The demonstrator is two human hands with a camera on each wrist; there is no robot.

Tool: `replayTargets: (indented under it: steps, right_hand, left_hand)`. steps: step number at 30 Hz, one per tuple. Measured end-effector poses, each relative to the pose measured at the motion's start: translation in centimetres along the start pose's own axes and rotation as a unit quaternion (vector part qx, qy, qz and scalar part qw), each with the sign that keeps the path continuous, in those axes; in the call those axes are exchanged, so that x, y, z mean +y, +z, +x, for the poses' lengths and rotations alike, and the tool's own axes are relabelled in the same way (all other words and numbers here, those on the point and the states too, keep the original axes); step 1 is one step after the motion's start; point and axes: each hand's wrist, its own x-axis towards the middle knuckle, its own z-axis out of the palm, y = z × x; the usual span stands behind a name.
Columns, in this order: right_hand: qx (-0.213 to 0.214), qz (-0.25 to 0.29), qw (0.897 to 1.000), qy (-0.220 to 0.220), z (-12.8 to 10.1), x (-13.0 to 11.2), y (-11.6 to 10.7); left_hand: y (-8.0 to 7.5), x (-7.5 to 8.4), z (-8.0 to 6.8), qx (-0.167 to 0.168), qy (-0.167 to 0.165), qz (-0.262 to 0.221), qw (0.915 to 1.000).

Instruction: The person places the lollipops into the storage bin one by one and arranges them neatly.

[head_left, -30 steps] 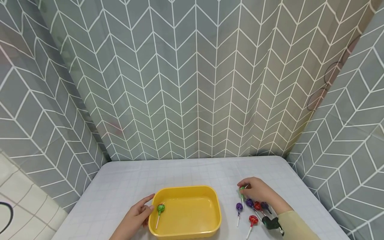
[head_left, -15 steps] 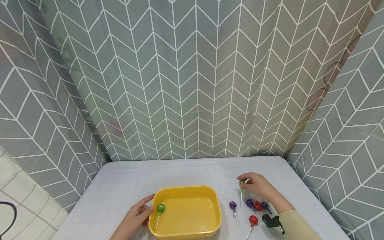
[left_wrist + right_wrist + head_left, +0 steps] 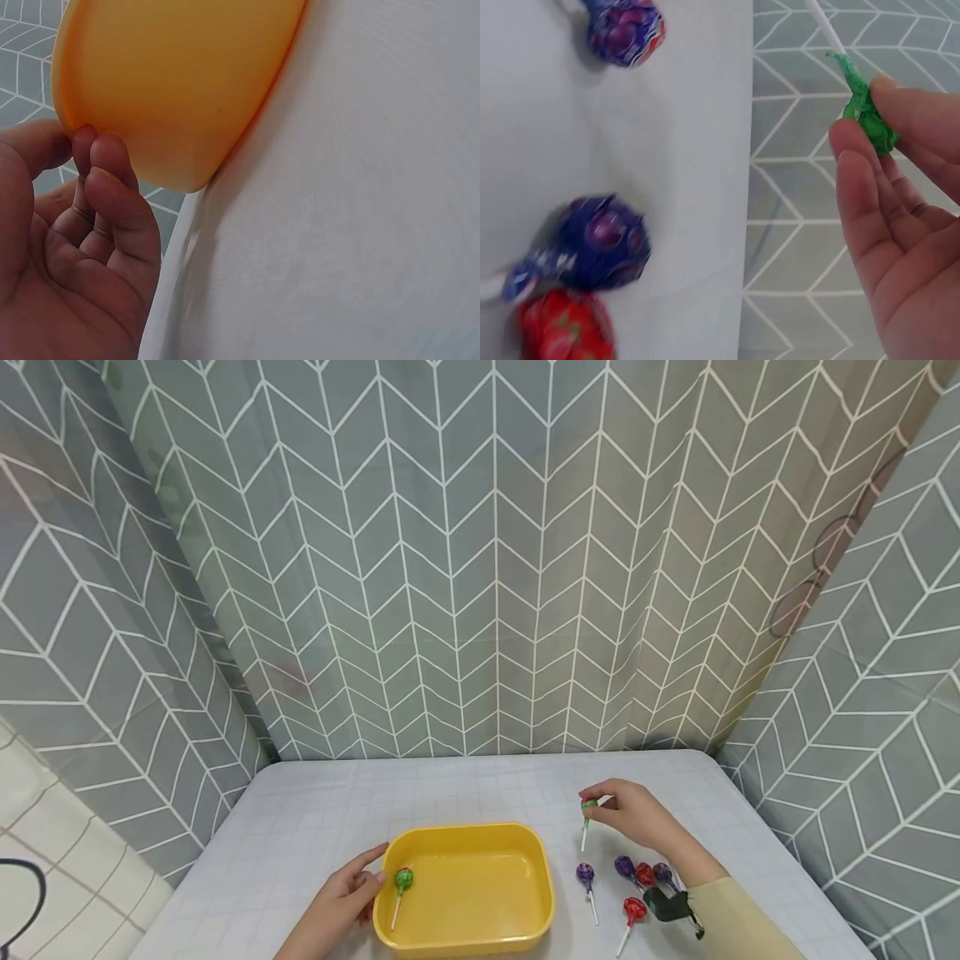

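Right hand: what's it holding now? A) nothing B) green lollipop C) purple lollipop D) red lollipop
B. The right hand pinches a green lollipop by its wrapped head, lifted off the table, stick pointing down; the right wrist view shows the green wrapper between fingertips. The purple and red lollipops lie loose on the table.

The left hand [image 3: 341, 897] comes in from the bottom edge, left of centre in the head view, fingers loosely curled with their tips pressed forward and the thumb stretched out. The right hand [image 3: 633, 814] sits right of centre, raised, its forearm in a pale sleeve running to the lower right; thumb and fingers [image 3: 862, 195] pinch together.
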Motion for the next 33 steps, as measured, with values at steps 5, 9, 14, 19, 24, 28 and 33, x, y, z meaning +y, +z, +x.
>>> replayTargets:
  steps: [5, 9, 14, 19, 24, 28, 33]
  right_hand:
    - [-0.009, 0.018, 1.000, -0.022, 0.3, -0.9, 0.2]
    - [-0.026, 0.034, 0.998, -0.041, 0.6, -1.5, 0.5]
    - [-0.044, 0.056, 0.996, -0.060, 1.0, -2.7, 1.0]
    - [-0.067, 0.074, 0.992, -0.083, 1.3, -4.0, 1.5]
    - [-0.091, 0.082, 0.988, -0.099, 1.6, -5.5, 2.1]
    - [-0.107, 0.078, 0.985, -0.113, 2.0, -7.0, 2.7]
    - [-0.127, 0.060, 0.980, -0.140, 2.6, -8.9, 3.7]
  left_hand:
    - [0.1, -0.1, 0.0, 0.006, -0.007, 0.003, 1.0000]
    - [0.1, -0.1, -0.1, 0.005, -0.011, 0.002, 0.9999]
    - [0.1, 0.1, -0.1, 0.005, -0.014, -0.009, 0.9998]
    - [-0.1, 0.0, 0.0, -0.001, -0.012, -0.014, 0.9998]
    - [-0.1, 0.0, -0.1, -0.001, -0.011, -0.017, 0.9998]
    - [-0.1, 0.1, -0.2, -0.002, -0.010, -0.015, 0.9998]
    - [-0.2, 0.1, -0.2, -0.002, -0.009, -0.005, 0.9999]
